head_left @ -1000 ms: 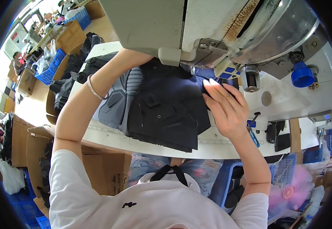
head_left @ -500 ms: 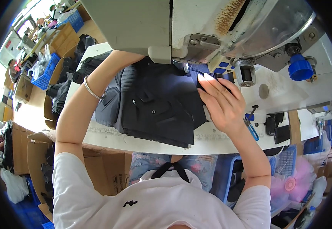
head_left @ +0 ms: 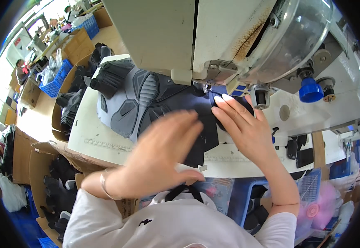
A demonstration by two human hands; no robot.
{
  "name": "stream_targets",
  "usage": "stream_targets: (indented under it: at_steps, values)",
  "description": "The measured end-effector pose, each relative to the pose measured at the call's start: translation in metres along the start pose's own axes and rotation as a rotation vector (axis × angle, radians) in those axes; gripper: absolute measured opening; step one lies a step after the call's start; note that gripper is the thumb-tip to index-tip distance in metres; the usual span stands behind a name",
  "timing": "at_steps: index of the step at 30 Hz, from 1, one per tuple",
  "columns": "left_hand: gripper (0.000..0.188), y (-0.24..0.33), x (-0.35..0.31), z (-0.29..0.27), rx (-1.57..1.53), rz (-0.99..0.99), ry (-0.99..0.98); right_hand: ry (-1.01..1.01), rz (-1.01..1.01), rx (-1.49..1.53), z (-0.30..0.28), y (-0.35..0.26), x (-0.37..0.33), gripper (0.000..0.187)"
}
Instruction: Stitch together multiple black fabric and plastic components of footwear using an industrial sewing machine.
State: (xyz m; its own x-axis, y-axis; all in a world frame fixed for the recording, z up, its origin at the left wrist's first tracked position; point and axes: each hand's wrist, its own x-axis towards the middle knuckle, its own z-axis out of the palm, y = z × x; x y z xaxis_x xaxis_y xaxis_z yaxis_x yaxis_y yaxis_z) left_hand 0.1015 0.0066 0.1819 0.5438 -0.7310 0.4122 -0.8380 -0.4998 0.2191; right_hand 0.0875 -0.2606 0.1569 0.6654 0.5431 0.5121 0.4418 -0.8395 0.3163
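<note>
A black fabric piece joined to a grey-and-black panel with moulded ribs lies on the white sewing table. Its far edge runs under the head of a sewing machine, by the presser foot. My right hand rests on the dark fabric right of the foot, fingers stretched flat. Blurred by motion, my left hand is over the near part of the piece, fingers extended and thumb apart, with no object seen in it. Whether it touches the fabric I cannot tell.
Black moulded pieces sit at the table's far left. Cardboard boxes with dark parts stand left of the table. A blue bin and a pink fan are at lower right. A blue knob hangs from the machine.
My left hand has come back from beside the machine head toward me, over the near part of the piece. More of the ribbed panel shows now. My right hand stays by the presser foot.
</note>
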Motion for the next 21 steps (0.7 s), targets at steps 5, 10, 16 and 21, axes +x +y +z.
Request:
stream_targets:
  at_steps: [5,10,16,21]
  values:
    - [0.051,0.018,0.009,0.032,0.276,0.043,0.323,0.029,-0.039,0.095,-0.007,0.016,0.003,0.042]
    - [0.03,0.003,0.035,-0.005,-0.281,-0.254,0.367,0.145,-0.129,0.1,0.003,0.015,0.006,0.029]
    - [0.047,0.017,0.015,0.025,0.072,-0.012,0.374,0.15,-0.114,0.061,-0.001,0.003,0.003,0.02]
    - [0.045,0.02,0.012,0.054,0.219,0.051,0.478,0.181,-0.11,-0.001,-0.004,0.004,0.005,0.013]
